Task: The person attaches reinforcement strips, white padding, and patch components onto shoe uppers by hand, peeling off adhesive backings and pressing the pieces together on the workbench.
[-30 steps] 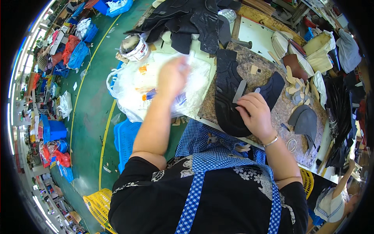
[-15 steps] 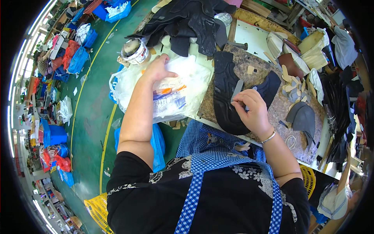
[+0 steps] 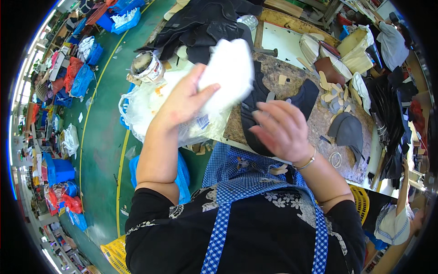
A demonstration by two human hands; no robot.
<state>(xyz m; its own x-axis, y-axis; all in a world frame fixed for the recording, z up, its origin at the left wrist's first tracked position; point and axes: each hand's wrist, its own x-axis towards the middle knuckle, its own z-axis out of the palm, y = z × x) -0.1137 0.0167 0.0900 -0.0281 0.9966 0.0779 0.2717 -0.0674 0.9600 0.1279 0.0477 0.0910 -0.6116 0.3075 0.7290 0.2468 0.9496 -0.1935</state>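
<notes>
My left hand (image 3: 187, 98) grips a white flat piece with rounded edges (image 3: 232, 75) between thumb and fingers; motion blurs it, and its material cannot be made out. It is held up over the right side of a clear plastic bag (image 3: 137, 109). My right hand (image 3: 285, 130) hovers with fingers stretched out and slightly blurred, holding nothing visible. Beneath it lies a curved black leather-like piece (image 3: 247, 114), partly hidden by the hand. The end of a grey strip (image 3: 270, 96) shows on that piece, just beyond my right fingers.
A mottled work board (image 3: 328, 132) carries a dark curved piece (image 3: 306, 97), small beige and grey cutouts (image 3: 335, 97), a grey cap-like piece (image 3: 346, 132) and a white string loop (image 3: 336, 160). A smeared tub (image 3: 148, 67) stands left of stacked black pieces (image 3: 196, 32).
My left hand has lifted the white piece off the plastic bag and moved it right. My right hand has opened and let go of the grey strip.
</notes>
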